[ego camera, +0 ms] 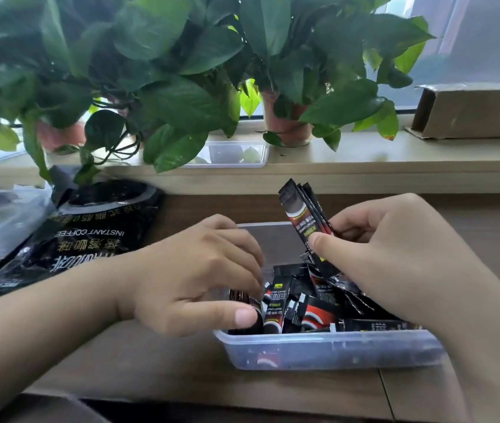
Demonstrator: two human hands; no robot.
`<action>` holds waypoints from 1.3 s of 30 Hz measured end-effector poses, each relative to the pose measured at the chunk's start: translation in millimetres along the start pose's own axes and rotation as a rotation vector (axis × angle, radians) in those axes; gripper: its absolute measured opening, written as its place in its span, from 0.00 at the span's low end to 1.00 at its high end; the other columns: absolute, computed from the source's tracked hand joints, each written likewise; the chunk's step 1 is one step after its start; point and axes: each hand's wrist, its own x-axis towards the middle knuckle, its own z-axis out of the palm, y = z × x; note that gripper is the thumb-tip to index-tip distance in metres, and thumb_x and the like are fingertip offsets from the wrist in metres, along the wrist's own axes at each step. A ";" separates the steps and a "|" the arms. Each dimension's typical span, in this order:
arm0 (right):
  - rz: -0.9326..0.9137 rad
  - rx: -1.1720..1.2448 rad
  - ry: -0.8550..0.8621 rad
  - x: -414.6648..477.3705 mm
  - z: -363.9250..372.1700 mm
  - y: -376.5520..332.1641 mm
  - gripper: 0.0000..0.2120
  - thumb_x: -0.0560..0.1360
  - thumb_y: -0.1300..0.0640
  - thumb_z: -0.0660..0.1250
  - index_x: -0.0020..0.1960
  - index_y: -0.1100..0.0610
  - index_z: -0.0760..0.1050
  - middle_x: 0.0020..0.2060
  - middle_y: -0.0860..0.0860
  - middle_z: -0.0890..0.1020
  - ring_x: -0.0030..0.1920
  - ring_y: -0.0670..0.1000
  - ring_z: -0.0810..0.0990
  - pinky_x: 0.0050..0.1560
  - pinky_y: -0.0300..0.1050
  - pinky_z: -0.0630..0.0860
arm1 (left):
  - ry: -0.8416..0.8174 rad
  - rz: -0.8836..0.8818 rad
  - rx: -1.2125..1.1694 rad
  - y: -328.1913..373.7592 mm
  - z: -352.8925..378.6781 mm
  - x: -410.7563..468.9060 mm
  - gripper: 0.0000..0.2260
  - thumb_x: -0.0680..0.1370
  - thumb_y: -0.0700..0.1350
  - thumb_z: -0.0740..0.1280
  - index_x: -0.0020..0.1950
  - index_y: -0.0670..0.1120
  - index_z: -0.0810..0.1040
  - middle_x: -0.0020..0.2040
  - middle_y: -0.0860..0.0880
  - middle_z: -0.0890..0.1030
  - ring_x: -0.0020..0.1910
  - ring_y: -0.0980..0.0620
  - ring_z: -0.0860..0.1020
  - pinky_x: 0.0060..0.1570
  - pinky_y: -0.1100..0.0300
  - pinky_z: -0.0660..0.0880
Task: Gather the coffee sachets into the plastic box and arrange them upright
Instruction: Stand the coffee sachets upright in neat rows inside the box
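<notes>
While our left hand (199,276) pinches a few standing sachets (274,309) against the left end of the box (328,351), near us on the table (151,364), our right hand (395,254) grips a small bundle (303,218) tilted above its far side. We should square the bundle's bottom edges, lower it beside the standing row, and brace that row so the loose packets (322,309) jumbled at the right cannot topple it.

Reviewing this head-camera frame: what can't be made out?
Head view:
- Count of sachets in the plastic box: hidden under left hand and right hand.
- Clear tub on the sill: contents blurred, partly behind leaves.
- Cardboard box: cut off by the right edge.
- Coffee bag: small print blurred.
</notes>
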 end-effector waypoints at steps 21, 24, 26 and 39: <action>0.041 -0.474 -0.356 10.9 36.3 -24.4 0.14 0.69 0.52 0.70 0.30 0.57 0.72 0.24 0.50 0.75 0.27 0.50 0.74 0.26 0.38 0.69 | -0.020 -0.089 0.144 15.5 11.9 8.5 0.34 0.80 0.65 0.40 0.40 0.52 0.82 0.43 0.52 0.71 0.47 0.52 0.68 0.51 0.50 0.66; 0.012 -0.476 -0.385 13.0 50.4 -24.2 0.15 0.73 0.50 0.68 0.32 0.55 0.70 0.26 0.49 0.74 0.27 0.48 0.73 0.24 0.39 0.66 | 0.039 -0.084 0.149 14.5 16.0 7.1 0.31 0.81 0.64 0.43 0.39 0.51 0.81 0.43 0.54 0.69 0.45 0.53 0.67 0.50 0.49 0.67; -0.009 -0.490 -0.413 15.9 56.7 -21.0 0.17 0.77 0.48 0.64 0.33 0.54 0.69 0.27 0.49 0.73 0.28 0.49 0.72 0.25 0.40 0.65 | 0.050 -0.092 0.140 13.7 18.8 5.8 0.30 0.81 0.64 0.43 0.41 0.52 0.81 0.43 0.53 0.71 0.44 0.52 0.68 0.50 0.49 0.67; -0.029 -0.390 -0.413 21.5 59.4 -5.6 0.10 0.74 0.50 0.72 0.53 0.51 0.79 0.45 0.48 0.84 0.38 0.48 0.85 0.40 0.43 0.81 | 0.856 -0.705 -0.515 -11.9 25.5 -3.0 0.10 0.72 0.44 0.61 0.42 0.50 0.83 0.40 0.51 0.83 0.41 0.56 0.78 0.41 0.66 0.72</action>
